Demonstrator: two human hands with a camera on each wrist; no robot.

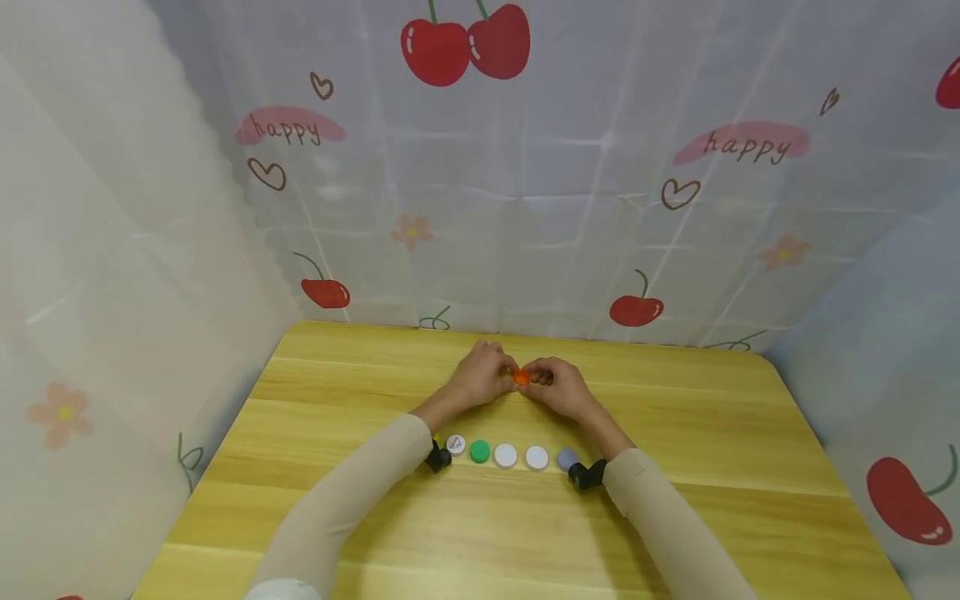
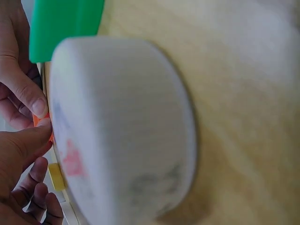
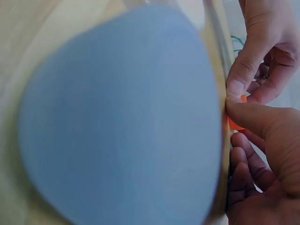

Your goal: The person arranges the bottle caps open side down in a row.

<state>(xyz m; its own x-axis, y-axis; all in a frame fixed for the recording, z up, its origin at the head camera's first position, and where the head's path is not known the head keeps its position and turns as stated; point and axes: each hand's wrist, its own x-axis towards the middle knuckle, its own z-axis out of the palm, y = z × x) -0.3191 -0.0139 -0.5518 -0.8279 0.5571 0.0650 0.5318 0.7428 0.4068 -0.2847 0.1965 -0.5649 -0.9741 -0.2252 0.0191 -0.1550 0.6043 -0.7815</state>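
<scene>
An orange bottle cap point(image 1: 521, 378) sits between my two hands over the far middle of the table. My left hand point(image 1: 482, 374) pinches its left side between thumb and fingers. From the right, my right hand point(image 1: 558, 387) pinches the same cap, the other fingers curled inward. In the right wrist view both thumbs nearly meet over the orange cap point(image 3: 237, 123), which the fingers partly cover. Nearer to me lies a row of caps: a white printed cap point(image 1: 456, 444), a green cap point(image 1: 480, 452), two plain white caps point(image 1: 506, 456) and a grey-blue cap point(image 1: 567, 459).
A yellow cap point(image 2: 56, 176) is partly hidden beside the left wrist. Black wrist cameras point(image 1: 587, 475) hang close to both ends of the row. The wooden table point(image 1: 510, 533) meets a printed curtain point(image 1: 517, 275) at its back edge.
</scene>
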